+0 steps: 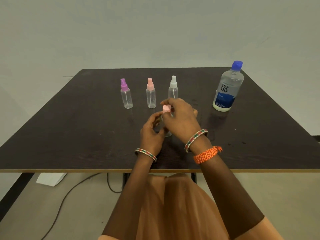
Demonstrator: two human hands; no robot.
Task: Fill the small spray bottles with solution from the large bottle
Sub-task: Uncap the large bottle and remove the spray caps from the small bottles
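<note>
I'm gripping a small spray bottle (166, 130) at the worktop's (69, 129) centre with my left hand (151, 134); my right hand (180, 116) is seemingly pinching its pink cap (166, 108). The large bottle (227, 87) is standing far right.

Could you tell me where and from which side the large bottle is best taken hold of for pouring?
Grip the large bottle round its wide labelled body, below the tapering shoulder, coming in from its left side with the right hand. It stands upright, apart from the spray bottles, with bare table round it; the blue cap looks too narrow to carry it.
</note>
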